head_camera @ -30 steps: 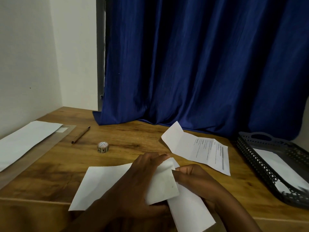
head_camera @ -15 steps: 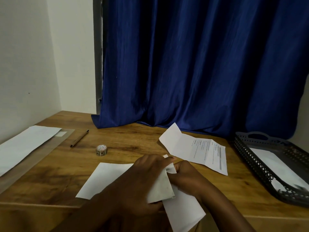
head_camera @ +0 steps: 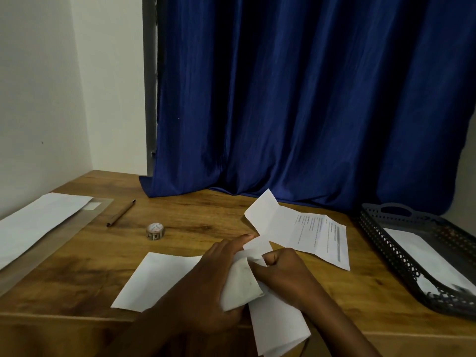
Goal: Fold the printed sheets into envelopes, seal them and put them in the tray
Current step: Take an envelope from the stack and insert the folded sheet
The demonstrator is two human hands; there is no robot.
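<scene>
Head view, wooden bench [head_camera: 211, 228] against a blue curtain [head_camera: 309, 99].

Left hand [head_camera: 206, 287]: lies over the folded sheet [head_camera: 240, 282] near the front edge of the bench, forefinger stretched toward the sheet's far corner, remaining fingers [head_camera: 231, 247] curled round its upper flap. Fingers clamped on the paper.

Right hand [head_camera: 280, 271]: just beside the left, touching the same sheet from the right. Fingers bent in, thumb and forefinger pinching the sheet's right edge.

Folded sheet: held between both hands, slightly raised and creased. Under it a flat white envelope [head_camera: 159, 279] spreads to the left of the left hand, lying on the bench. A white strip of paper [head_camera: 278, 328] runs from beneath the hands over the front edge of the bench; whether it belongs to the held sheet or to the envelope I cannot tell.

Printed sheet [head_camera: 309, 233]: behind the right hand, partly unfolded, print side up, far end tilted up off the bench.

Tray [head_camera: 381, 235]: dark perforated, at the right edge of the bench, well apart from the hands; a white envelope in the tray [head_camera: 422, 256] lies flat inside.

Tape roll [head_camera: 155, 231] stands behind the flat envelope. Pen [head_camera: 121, 213] lies further back left. Long white paper [head_camera: 38, 222] on a clear plastic sleeve [head_camera: 85, 222] at far left.
</scene>
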